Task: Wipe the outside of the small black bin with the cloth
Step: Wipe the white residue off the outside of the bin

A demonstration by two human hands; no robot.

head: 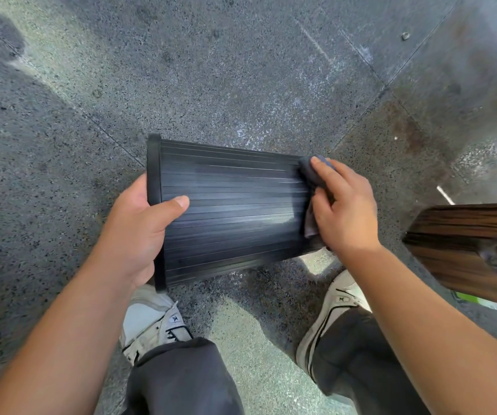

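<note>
Bin (229,205) held sideways, left hand (139,232) gripping rim, right hand (343,205) pressing cloth (311,175) near base; next, probably wipe toward rim.

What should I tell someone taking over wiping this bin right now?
Left hand: grips the rim of the black bin, holding it sideways off the floor.
Right hand: presses the dark cloth against the bin's base end.
Done: cannot tell how much is wiped; the ribbed side facing up shows a sheen.
Left: turn the bin and wipe the sides hidden from view.
</note>
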